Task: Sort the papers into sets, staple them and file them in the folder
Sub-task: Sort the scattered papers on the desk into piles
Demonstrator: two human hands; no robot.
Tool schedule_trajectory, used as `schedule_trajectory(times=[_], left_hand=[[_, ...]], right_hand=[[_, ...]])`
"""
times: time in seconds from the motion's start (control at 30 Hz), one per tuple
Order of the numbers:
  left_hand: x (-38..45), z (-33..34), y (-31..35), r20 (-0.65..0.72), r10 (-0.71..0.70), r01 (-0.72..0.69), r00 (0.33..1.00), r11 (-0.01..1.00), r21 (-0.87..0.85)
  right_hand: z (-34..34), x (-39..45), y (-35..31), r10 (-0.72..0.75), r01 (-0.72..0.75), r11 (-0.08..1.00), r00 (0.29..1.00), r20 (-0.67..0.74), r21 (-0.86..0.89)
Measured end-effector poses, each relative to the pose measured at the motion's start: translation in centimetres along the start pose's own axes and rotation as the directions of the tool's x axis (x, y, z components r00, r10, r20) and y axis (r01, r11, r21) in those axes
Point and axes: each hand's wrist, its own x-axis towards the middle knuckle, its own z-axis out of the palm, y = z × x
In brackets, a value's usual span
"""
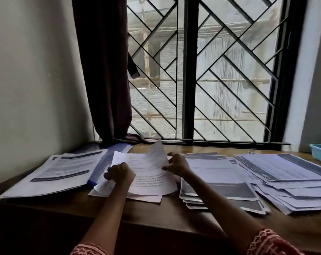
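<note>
The middle pile of papers (pixel 146 183), near the table's (pixel 156 218) front edge, should be kept pinned by the gripping left hand (pixel 120 173) while one sheet (pixel 157 153) is lifted by the right hand's (pixel 177 163) pinch

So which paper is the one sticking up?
Start at the dark curtain by the window and come down to the middle stack. The right hand lifts one sheet; it alone curls upward, while its neighbours lie flat.

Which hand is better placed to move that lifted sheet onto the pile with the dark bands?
Probably the right hand: it pinches the lifted sheet at its raised edge and sits beside the dark-banded pile. The left hand grips the middle stack's other side.
</note>
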Motion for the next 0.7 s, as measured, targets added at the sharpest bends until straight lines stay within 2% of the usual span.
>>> schedule_trajectory(times=[0.1,0.2,0.33,0.43,0.53,0.7], left_hand=[[-0.5,0.6,-0.5,0.004,-0.008,0.008,1.000,0.999,0.033],[-0.5,0.5,-0.4,0.001,-0.005,0.005,1.000,1.000,0.014],[-0.2,0.7,-0.6,0.025,-0.013,0.013,1.000,1.000,0.018],[-0.2,1.2,-0.8,0.011,-0.037,0.036,0.999,0.998,0.046],[0.0,1.3,-0.9,-0.023,-0.064,0.064,0.998,0.998,0.010],[0.8,0.9,-1.3,-0.021,-0.075,0.073,0.997,0.994,-0.086]], right_hand=[[0.8,-0.2,-0.7,0.008,-0.002,0.986,0.999,0.038,-0.165],[0.5,-0.2,-0.5,0.004,-0.001,0.993,1.000,0.025,-0.115],[-1.0,-0.5,0.2,0.042,-0.037,0.999,0.987,-0.152,0.035],[-3.1,-0.7,1.6,0.087,-0.109,0.992,0.959,-0.270,-0.069],[-4.4,-0.6,3.3,0.133,-0.195,0.957,0.953,-0.271,-0.216],[-4.6,-0.5,4.9,0.136,-0.194,0.965,0.946,-0.293,-0.176]])
